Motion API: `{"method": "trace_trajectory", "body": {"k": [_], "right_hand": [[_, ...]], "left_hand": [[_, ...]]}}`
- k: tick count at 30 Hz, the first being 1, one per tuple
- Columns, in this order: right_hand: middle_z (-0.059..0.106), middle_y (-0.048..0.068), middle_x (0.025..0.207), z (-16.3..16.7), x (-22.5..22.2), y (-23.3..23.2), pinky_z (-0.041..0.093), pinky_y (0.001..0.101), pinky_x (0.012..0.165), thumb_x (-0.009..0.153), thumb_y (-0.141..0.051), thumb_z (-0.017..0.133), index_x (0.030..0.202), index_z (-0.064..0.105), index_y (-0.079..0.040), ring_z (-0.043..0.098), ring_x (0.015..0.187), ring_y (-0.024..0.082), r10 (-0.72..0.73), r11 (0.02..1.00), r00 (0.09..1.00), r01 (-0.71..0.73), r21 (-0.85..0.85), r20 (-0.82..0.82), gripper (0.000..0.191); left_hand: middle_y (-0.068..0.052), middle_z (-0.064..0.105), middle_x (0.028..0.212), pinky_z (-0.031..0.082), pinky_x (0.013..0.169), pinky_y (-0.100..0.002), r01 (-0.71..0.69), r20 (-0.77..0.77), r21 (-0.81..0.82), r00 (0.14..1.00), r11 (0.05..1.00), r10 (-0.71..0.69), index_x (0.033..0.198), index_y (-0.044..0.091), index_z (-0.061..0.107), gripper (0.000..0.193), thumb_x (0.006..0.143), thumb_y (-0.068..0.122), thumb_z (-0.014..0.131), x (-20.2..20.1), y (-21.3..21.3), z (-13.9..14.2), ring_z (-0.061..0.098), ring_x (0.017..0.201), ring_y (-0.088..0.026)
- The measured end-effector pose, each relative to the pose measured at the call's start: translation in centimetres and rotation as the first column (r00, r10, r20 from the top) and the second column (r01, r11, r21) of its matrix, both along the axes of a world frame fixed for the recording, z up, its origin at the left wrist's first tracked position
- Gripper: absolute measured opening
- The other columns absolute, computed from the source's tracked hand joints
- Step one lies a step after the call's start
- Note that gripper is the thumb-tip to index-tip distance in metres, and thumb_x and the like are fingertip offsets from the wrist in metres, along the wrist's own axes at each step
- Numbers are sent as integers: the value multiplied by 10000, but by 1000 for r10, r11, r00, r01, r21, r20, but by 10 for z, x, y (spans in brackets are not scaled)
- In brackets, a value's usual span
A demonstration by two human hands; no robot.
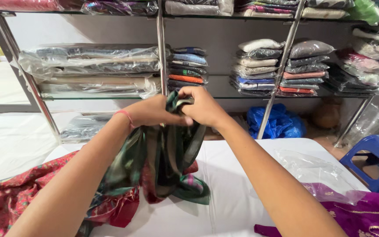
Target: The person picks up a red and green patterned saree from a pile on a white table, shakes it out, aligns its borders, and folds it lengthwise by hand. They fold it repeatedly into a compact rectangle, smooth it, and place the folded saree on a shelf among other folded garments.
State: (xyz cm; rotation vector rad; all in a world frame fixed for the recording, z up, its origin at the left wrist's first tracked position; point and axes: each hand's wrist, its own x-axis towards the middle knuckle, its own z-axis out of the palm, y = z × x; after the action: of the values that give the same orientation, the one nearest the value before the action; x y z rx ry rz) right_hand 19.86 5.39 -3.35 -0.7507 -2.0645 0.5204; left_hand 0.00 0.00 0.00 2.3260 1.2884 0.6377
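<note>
Both my hands are raised together in front of me, gripping the top of a dark green patterned silk cloth (167,162). My left hand (152,112) clutches its bunched upper edge, and my right hand (205,105) pinches the same edge right beside it. The cloth hangs down in folds, its lower end with a striped border resting on the white table (233,193). A red patterned cloth (18,193) lies spread on the table's left, partly under the green one.
A purple cloth (365,217) and a clear plastic bag (312,169) lie at the table's right. A blue plastic stool (376,160) stands beyond. Glass shelves on metal poles (161,48) hold several stacks of packed fabrics. A blue bag (277,123) sits on the floor.
</note>
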Motion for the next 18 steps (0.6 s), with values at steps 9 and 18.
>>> {"method": "trace_trajectory", "body": {"k": [9,18], "right_hand": [[622,73,632,-92,51,29,452,326,528,912,-172,727,902,636,11,559,553,132,-136,936,966,198,-292,220,205],[784,51,952,-191,101,39,542,325,906,902,-210,700,962,771,-56,711,961,142,-175,875,958,258,-409,229,179]], "left_hand": [[-46,609,905,507,596,-333,-342,744,-196,558,919,367,1108,96,621,242,970,295,616,-103,34,1,576,746,-146],[-98,754,1077,616,862,-451,-187,965,-97,-260,978,46,1100,106,681,337,976,373,516,-217,30,-1,744,972,-274]]}}
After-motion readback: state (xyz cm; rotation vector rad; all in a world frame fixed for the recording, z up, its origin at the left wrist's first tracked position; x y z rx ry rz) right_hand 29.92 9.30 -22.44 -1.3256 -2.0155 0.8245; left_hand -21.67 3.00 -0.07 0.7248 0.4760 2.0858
